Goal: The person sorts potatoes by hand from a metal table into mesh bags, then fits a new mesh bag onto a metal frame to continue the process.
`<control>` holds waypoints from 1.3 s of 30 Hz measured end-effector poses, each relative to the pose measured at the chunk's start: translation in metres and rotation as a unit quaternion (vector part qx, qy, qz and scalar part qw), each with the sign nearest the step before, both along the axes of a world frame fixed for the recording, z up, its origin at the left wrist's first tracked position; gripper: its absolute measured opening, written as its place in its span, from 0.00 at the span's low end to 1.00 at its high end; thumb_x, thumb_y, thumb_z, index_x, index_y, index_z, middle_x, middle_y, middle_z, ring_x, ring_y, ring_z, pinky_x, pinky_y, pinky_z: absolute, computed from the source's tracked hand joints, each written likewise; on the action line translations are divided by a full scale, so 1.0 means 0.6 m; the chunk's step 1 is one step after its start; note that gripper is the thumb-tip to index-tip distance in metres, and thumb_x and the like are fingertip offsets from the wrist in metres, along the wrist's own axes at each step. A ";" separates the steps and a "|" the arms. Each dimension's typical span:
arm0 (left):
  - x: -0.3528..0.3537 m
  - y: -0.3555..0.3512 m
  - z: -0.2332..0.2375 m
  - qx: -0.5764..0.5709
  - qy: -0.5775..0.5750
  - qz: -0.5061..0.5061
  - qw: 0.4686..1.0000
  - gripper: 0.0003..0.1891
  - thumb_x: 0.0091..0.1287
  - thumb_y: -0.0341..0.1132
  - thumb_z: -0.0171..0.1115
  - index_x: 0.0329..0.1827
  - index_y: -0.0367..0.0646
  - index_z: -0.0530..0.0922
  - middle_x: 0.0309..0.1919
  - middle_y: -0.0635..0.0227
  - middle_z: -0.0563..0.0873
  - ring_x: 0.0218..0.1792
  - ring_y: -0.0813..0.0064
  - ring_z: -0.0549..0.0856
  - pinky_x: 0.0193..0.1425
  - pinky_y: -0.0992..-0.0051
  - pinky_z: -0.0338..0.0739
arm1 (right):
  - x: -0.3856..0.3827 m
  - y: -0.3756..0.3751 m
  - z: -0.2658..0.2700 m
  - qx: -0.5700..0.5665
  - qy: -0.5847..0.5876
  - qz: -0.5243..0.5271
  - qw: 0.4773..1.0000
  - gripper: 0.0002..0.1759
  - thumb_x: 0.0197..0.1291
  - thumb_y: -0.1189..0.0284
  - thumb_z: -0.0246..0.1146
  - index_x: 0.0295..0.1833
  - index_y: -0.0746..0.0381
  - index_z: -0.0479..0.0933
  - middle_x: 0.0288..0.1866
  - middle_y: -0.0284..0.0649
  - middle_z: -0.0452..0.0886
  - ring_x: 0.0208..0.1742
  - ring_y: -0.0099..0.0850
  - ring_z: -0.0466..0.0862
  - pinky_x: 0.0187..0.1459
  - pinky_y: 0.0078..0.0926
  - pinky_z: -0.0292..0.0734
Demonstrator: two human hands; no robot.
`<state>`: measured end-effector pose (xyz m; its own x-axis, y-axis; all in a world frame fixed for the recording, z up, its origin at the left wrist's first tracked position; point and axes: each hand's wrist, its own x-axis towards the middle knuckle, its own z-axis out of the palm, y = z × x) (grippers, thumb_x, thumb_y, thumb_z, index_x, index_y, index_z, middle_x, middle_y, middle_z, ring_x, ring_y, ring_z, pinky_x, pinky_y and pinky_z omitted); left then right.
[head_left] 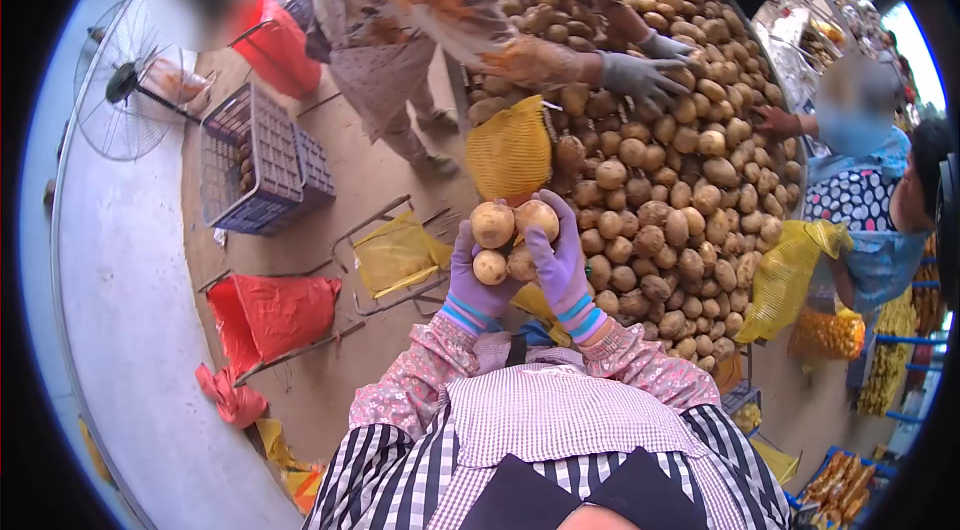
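Two hands in purple gloves meet at the centre of the view, cupped together around a small cluster of potatoes (505, 235). The left hand (470, 285) supports the cluster from below and from the side, and the right hand (560, 265) presses against it from the other side, fingers pointing up. About four potatoes show between the gloves, pale brown and rounded, held up in front of the person's chest at the near edge of a large pile (660, 180) of loose potatoes that runs away to the upper right. Just beyond the hands, a yellow mesh bag (510, 155) leans against the pile. Farther along, a co-worker's grey glove (640, 75) rests spread on the pile. On the right, another person holds a second yellow bag (790, 270) beside the pile. On the floor to the left, a red bag (280, 310) hangs on a wire frame, with a blue crate (255, 155) and a fan (125, 85) behind it.
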<state>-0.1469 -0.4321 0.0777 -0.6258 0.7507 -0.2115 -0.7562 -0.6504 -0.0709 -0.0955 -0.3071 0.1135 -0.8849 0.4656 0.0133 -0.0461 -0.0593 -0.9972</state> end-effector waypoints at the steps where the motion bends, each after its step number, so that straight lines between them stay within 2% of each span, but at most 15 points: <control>1: -0.005 -0.043 -0.013 -0.006 0.000 0.018 1.000 0.35 0.73 0.62 0.63 0.77 0.51 0.72 0.74 0.60 0.76 0.76 0.54 0.74 0.81 0.45 0.68 | -0.014 -0.030 0.001 -0.016 -0.014 0.049 0.999 0.35 0.77 0.58 0.63 0.78 0.66 0.64 0.69 0.45 0.76 0.68 0.34 0.78 0.73 0.31 0.71; 7: -0.022 -0.261 -0.122 -0.143 -0.056 0.063 0.986 0.40 0.74 0.66 0.58 0.79 0.46 0.69 0.77 0.50 0.74 0.77 0.47 0.72 0.83 0.38 0.61 | -0.090 -0.185 -0.125 0.102 -0.070 0.243 0.962 0.40 0.73 0.56 0.66 0.80 0.66 0.62 0.77 0.57 0.70 0.78 0.48 0.72 0.78 0.42 0.66; 9: -0.040 -0.306 -0.170 -0.126 -0.068 0.054 0.988 0.34 0.76 0.58 0.60 0.78 0.45 0.70 0.72 0.51 0.79 0.72 0.48 0.78 0.77 0.37 0.70 | -0.102 -0.211 -0.146 0.169 -0.081 0.272 0.944 0.40 0.72 0.56 0.66 0.80 0.65 0.62 0.78 0.58 0.69 0.79 0.53 0.70 0.79 0.44 0.65; 11: -0.062 -0.345 -0.264 -0.267 -0.163 0.037 0.949 0.28 0.75 0.45 0.63 0.74 0.42 0.72 0.65 0.52 0.83 0.62 0.49 0.85 0.67 0.41 0.82 | -0.105 -0.225 -0.149 0.235 -0.120 0.304 0.915 0.39 0.72 0.58 0.65 0.80 0.66 0.61 0.79 0.59 0.67 0.80 0.54 0.68 0.80 0.43 0.62; 12: -0.074 -0.357 -0.284 -0.278 -0.187 0.000 0.942 0.23 0.74 0.36 0.62 0.70 0.41 0.73 0.57 0.55 0.87 0.50 0.54 0.89 0.52 0.51 0.91 | -0.099 -0.228 -0.162 0.249 -0.113 0.298 0.915 0.39 0.72 0.57 0.65 0.80 0.65 0.63 0.79 0.59 0.67 0.80 0.54 0.68 0.80 0.43 0.63; 15: -0.093 -0.376 -0.353 -0.233 -0.250 0.008 0.940 0.24 0.73 0.34 0.64 0.70 0.40 0.73 0.54 0.56 0.88 0.45 0.58 0.90 0.43 0.57 0.92 | -0.082 -0.210 -0.142 0.222 -0.153 0.329 0.905 0.38 0.73 0.58 0.65 0.80 0.65 0.63 0.78 0.57 0.69 0.79 0.50 0.71 0.79 0.41 0.65; 17: -0.106 -0.355 -0.295 -0.259 -0.272 0.010 0.927 0.24 0.72 0.31 0.64 0.71 0.44 0.73 0.54 0.59 0.89 0.42 0.60 0.90 0.39 0.62 0.91 | -0.057 -0.208 -0.182 0.163 -0.168 0.323 0.917 0.37 0.74 0.58 0.65 0.80 0.65 0.63 0.77 0.55 0.71 0.78 0.47 0.73 0.77 0.40 0.67; 21: -0.113 -0.289 -0.212 -0.294 -0.106 0.053 0.949 0.23 0.72 0.27 0.63 0.70 0.54 0.75 0.58 0.66 0.88 0.46 0.65 0.90 0.41 0.64 0.91 | -0.024 -0.158 -0.145 0.065 -0.226 0.290 0.928 0.36 0.75 0.58 0.65 0.80 0.65 0.65 0.74 0.52 0.78 0.74 0.42 0.78 0.75 0.37 0.72; 23: -0.108 -0.238 -0.154 -0.294 -0.030 0.034 0.955 0.24 0.72 0.26 0.64 0.70 0.54 0.75 0.60 0.67 0.87 0.49 0.65 0.90 0.45 0.63 0.91 | -0.011 -0.136 -0.103 0.061 -0.237 0.267 0.932 0.40 0.74 0.54 0.66 0.81 0.65 0.64 0.75 0.53 0.77 0.76 0.42 0.77 0.75 0.37 0.71; 24: -0.102 -0.209 -0.126 -0.308 0.017 0.030 0.951 0.25 0.73 0.25 0.60 0.73 0.50 0.73 0.64 0.63 0.85 0.55 0.63 0.88 0.54 0.61 0.89 | 0.000 -0.126 -0.106 0.043 -0.204 0.249 0.946 0.44 0.72 0.50 0.68 0.82 0.64 0.61 0.75 0.53 0.76 0.77 0.42 0.76 0.76 0.37 0.71; 28: -0.059 -0.097 -0.035 -0.274 0.230 0.004 0.934 0.29 0.74 0.23 0.50 0.80 0.41 0.68 0.67 0.53 0.81 0.66 0.59 0.82 0.71 0.58 0.81 | 0.031 -0.098 -0.074 0.015 -0.138 0.127 0.982 0.47 0.70 0.49 0.70 0.83 0.62 0.59 0.69 0.53 0.79 0.67 0.41 0.84 0.64 0.35 0.81; 30: -0.038 -0.049 0.003 -0.237 0.269 -0.054 0.932 0.29 0.73 0.23 0.51 0.79 0.42 0.68 0.68 0.55 0.81 0.67 0.59 0.82 0.73 0.58 0.79 | 0.053 -0.070 -0.029 -0.146 -0.156 0.056 0.975 0.45 0.70 0.52 0.71 0.82 0.62 0.61 0.61 0.46 0.83 0.54 0.33 0.88 0.50 0.28 0.85; 33: -0.016 0.022 0.038 -0.196 0.318 -0.134 0.918 0.30 0.72 0.24 0.53 0.79 0.42 0.69 0.69 0.57 0.81 0.69 0.61 0.81 0.76 0.59 0.76 | 0.105 -0.012 -0.010 -0.119 -0.127 -0.022 0.985 0.43 0.70 0.55 0.72 0.82 0.61 0.62 0.53 0.40 0.84 0.44 0.25 0.86 0.40 0.22 0.82; 37: 0.007 0.138 0.024 -0.237 0.394 -0.214 0.862 0.28 0.76 0.30 0.60 0.79 0.41 0.69 0.70 0.58 0.80 0.73 0.64 0.78 0.77 0.63 0.71 | 0.218 0.069 -0.022 -0.135 -0.084 -0.184 0.970 0.30 0.71 0.64 0.71 0.74 0.60 0.72 0.46 0.35 0.83 0.38 0.19 0.82 0.39 0.19 0.81; 39: 0.017 0.208 0.006 -0.286 0.516 -0.216 0.778 0.28 0.76 0.34 0.63 0.78 0.39 0.70 0.72 0.58 0.79 0.74 0.64 0.77 0.78 0.65 0.71 | 0.298 0.116 -0.063 -0.095 -0.108 -0.291 0.946 0.29 0.73 0.66 0.69 0.75 0.59 0.70 0.47 0.35 0.83 0.35 0.20 0.82 0.36 0.19 0.81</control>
<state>-0.1367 -0.3070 0.0813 -0.4004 0.9054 -0.1409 -0.3757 -0.0220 0.9265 0.0833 -0.2375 0.0760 -0.4507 0.8504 -0.2715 0.0782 -0.2654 -0.9610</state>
